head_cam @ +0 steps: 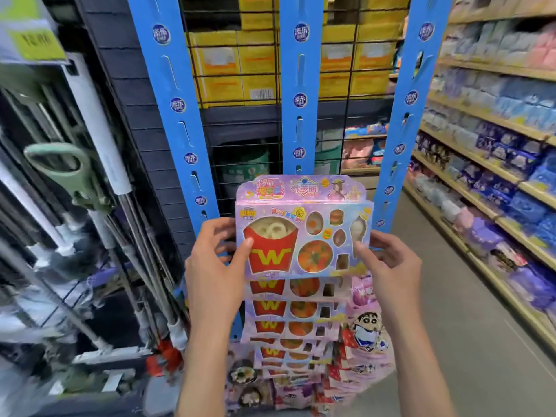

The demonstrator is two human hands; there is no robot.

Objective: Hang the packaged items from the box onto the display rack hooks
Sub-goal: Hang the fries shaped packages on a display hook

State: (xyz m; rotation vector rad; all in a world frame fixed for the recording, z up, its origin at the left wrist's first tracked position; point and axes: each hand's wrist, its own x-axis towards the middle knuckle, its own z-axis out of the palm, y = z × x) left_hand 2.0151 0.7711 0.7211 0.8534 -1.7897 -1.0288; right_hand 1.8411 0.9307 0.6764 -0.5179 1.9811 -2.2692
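I hold a pink-and-purple candy package [304,227] with a red fries carton marked W against the middle blue display strip [301,85]. My left hand [213,263] grips its left edge, thumb on the front. My right hand [391,263] pinches its right edge. Below it hang several identical packages [288,314] in an overlapping column on the same strip. Two more blue strips stand at the left [174,109] and right [406,109], with slots that show no packages. No box is in view.
Cartoon-character snack packs [367,329] hang at the lower right of the rack. Mops and a green handle [69,170] lean at the left. Store shelves [493,164] of blue and purple goods line the right aisle. Yellow cartons [237,64] sit behind a wire grid.
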